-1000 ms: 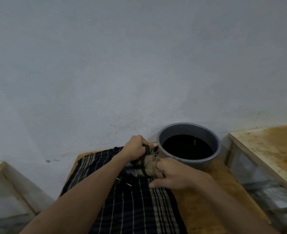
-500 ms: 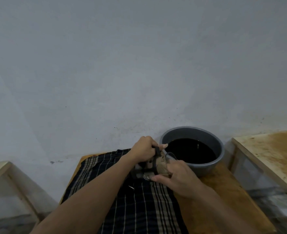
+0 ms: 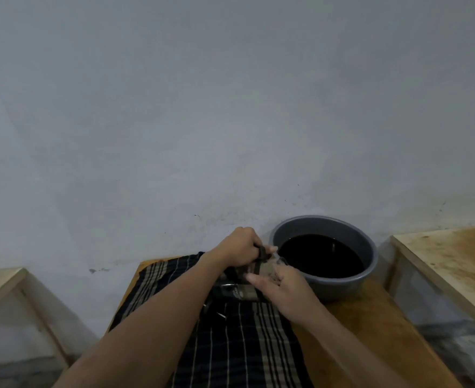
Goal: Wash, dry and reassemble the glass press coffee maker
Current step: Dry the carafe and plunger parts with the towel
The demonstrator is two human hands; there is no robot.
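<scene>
The glass press coffee maker (image 3: 247, 278) stands on a dark checked cloth (image 3: 230, 337) spread over a small wooden table (image 3: 370, 326). My left hand (image 3: 239, 246) grips its black handle at the top. My right hand (image 3: 281, 287) lies against the glass body from the right, fingers curved around it. Most of the glass is hidden between the two hands; only the black frame and a strip of glass show.
A grey basin (image 3: 328, 247) full of dark liquid sits on the table just right of the hands, against the wall. A stained wooden surface (image 3: 454, 261) stands to the right and another wooden frame (image 3: 4, 287) to the left, with gaps between them and the table.
The view has tilted slightly. My right hand has shifted around the glass body, its fingers now more spread, while my left hand keeps its grip on the handle.
</scene>
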